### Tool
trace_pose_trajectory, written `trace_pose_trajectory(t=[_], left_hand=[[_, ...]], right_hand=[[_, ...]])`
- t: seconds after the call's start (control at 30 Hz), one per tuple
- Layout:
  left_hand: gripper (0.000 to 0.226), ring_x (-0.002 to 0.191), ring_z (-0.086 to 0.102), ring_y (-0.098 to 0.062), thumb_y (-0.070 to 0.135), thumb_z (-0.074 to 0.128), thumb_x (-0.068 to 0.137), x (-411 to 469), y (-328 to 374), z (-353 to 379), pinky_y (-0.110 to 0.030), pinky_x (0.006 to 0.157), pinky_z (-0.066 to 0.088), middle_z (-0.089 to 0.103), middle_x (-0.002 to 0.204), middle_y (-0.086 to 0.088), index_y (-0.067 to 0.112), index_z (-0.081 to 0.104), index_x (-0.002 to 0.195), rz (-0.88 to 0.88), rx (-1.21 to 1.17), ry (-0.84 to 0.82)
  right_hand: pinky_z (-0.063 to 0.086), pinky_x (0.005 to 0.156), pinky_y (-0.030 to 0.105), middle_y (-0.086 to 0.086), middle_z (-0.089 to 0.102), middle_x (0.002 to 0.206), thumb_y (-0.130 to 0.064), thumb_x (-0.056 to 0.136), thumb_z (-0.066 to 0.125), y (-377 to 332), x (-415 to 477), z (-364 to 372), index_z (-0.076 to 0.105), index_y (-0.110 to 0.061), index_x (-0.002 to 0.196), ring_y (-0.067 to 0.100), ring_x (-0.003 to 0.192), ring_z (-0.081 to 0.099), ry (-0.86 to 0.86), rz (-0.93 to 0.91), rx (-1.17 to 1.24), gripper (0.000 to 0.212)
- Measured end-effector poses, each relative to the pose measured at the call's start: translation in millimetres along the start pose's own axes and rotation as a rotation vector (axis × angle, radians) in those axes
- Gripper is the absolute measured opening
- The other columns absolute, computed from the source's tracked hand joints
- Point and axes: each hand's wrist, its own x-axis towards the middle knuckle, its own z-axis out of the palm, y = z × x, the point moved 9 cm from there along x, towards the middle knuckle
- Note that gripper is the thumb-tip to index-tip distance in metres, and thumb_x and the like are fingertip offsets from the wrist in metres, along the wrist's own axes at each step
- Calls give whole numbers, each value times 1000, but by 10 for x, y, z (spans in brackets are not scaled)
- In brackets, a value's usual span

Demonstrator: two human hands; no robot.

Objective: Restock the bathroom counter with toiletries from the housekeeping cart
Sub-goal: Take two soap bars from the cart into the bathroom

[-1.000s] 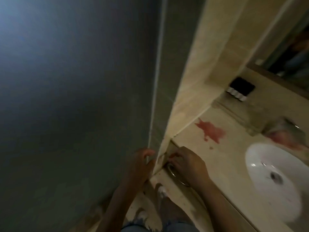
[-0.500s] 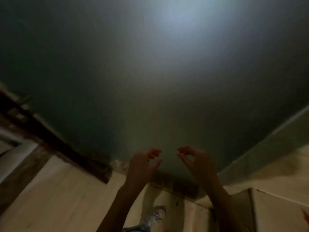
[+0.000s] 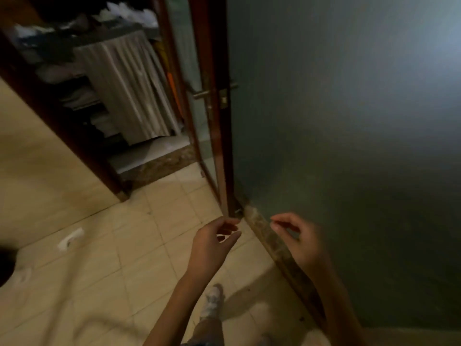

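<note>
My left hand (image 3: 214, 242) and my right hand (image 3: 300, 239) hang in front of me over the tiled floor, fingers loosely curled, holding nothing. Beyond the doorway at the upper left stands the housekeeping cart (image 3: 82, 66), blurred, with a grey pleated cloth side and pale linens and small items piled on top. The bathroom counter is out of view.
A dark frosted glass wall (image 3: 349, 146) fills the right side. A wooden door frame (image 3: 214, 121) with a metal handle (image 3: 207, 94) stands ahead. A stone threshold (image 3: 159, 168) crosses the doorway. A small white object (image 3: 71, 238) lies on the floor at left. My shoe (image 3: 212, 300) shows below.
The view has swung left from the counter and sink to the glass wall and now the doorway with the cart. My hands left the counter's corner and now hang free.
</note>
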Motion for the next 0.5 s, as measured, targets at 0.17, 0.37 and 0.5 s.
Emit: trace_pose_trajectory(t=[0.17, 0.37, 0.5], left_hand=[[19, 80, 64, 2, 18, 72, 83, 53, -247, -534, -31, 77, 56, 68, 83, 17, 31, 70, 96, -19, -44, 57], [22, 79, 63, 5, 19, 73, 83, 256, -755, -1836, -28, 78, 55, 69, 84, 15, 36, 66, 95, -52, -39, 199], [21, 84, 64, 2, 24, 72, 84, 265, -1254, -2739, -26, 80, 55, 67, 89, 16, 33, 65, 102, -109, 11, 301]], right_hand=[[49, 87, 25, -14, 66, 104, -23, 91, 64, -370, 258, 557, 64, -32, 101, 2, 99, 61, -93, 6, -34, 13], [53, 85, 26, -16, 69, 97, -23, 89, 66, -1153, 766, 1583, 67, -33, 97, -2, 94, 64, -140, -178, -93, 13], [52, 84, 21, -20, 68, 95, -26, 88, 67, -1696, 978, 2633, 68, -31, 97, -8, 93, 61, -250, -329, -155, 10]])
